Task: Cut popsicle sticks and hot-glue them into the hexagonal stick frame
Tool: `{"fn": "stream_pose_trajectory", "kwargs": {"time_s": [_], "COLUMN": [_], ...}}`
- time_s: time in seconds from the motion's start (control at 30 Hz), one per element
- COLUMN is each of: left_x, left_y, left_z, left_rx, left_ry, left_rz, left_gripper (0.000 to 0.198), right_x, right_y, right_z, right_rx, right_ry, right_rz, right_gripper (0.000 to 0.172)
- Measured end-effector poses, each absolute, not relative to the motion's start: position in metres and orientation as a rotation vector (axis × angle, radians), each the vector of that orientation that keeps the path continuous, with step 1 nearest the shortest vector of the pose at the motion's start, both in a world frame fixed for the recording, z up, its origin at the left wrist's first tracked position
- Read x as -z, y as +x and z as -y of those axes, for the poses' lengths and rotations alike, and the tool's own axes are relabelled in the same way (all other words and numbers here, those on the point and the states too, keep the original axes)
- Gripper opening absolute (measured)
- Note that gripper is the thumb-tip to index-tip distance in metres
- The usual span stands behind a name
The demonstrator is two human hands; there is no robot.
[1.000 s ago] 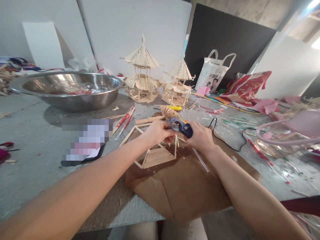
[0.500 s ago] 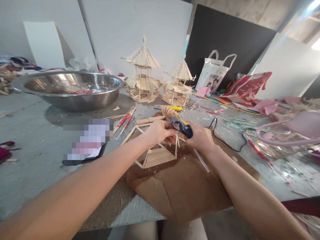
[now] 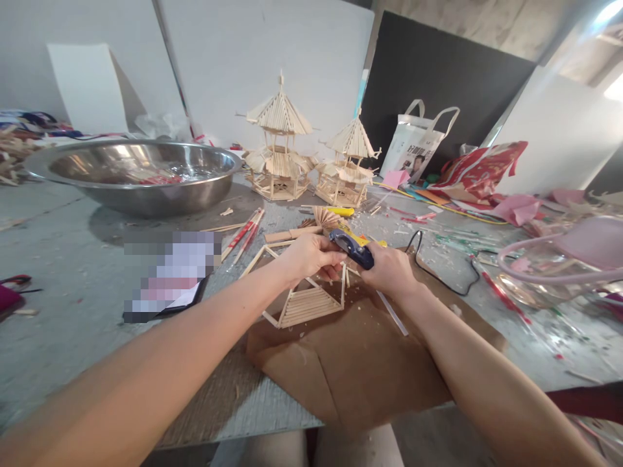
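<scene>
My right hand (image 3: 387, 269) is wrapped round a dark blue glue gun (image 3: 351, 246) whose black cord (image 3: 440, 275) trails off to the right. My left hand (image 3: 307, 255) is closed over the upper edge of a flat wooden-stick roof frame (image 3: 299, 301) and touches the gun's tip. What its fingers pinch is hidden. The frame lies on brown paper (image 3: 360, 360) at the table's near edge. Loose wooden sticks lie just behind both hands.
A large steel bowl (image 3: 134, 172) stands at the back left. Two finished stick pagodas (image 3: 278, 146) (image 3: 346, 162) stand behind the hands. A blurred-out flat thing (image 3: 168, 272) lies left of the frame. A white bag (image 3: 418, 139), red and pink wrappers and a clear pink-rimmed container (image 3: 559, 266) crowd the right.
Almost nothing differs. Both hands stay at the frame's upper edge, and the glue gun has tilted slightly lower toward my left hand.
</scene>
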State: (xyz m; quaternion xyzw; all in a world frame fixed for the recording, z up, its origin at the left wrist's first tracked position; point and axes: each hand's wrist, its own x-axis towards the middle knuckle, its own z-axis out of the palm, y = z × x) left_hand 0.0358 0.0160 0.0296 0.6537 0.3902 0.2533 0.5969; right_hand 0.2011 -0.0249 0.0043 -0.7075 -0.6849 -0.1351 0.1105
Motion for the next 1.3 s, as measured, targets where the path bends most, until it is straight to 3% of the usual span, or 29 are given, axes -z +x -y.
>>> {"fn": "stream_pose_trajectory", "kwargs": {"time_s": [0.27, 0.53, 0.87, 1.0, 1.3], "left_x": [-0.023, -0.019, -0.029, -0.041, -0.040], "left_y": [0.034, 0.032, 0.033, 0.031, 0.006], "left_z": [-0.021, -0.025, -0.021, -0.017, -0.011], "left_rx": [-0.586, -0.595, -0.654, -0.556, -0.305], "left_ry": [1.526, 1.568, 1.695, 1.846, 2.139], "left_rz": [-0.859, -0.851, -0.943, -1.097, -1.282], "left_gripper": [0.013, 0.019, 0.023, 0.026, 0.022], "right_x": [-0.003, -0.002, 0.001, 0.001, 0.007], "right_y": [0.207, 0.225, 0.253, 0.269, 0.297], "right_z": [0.021, 0.013, 0.004, 0.001, 0.006], "right_rx": [0.257, 0.333, 0.388, 0.319, 0.184], "right_ry": [-2.040, -1.971, -2.250, -2.432, -2.548], "right_rz": [2.031, 1.870, 1.654, 1.555, 1.354], "right_gripper": [0.036, 0.043, 0.059, 0.070, 0.074]}}
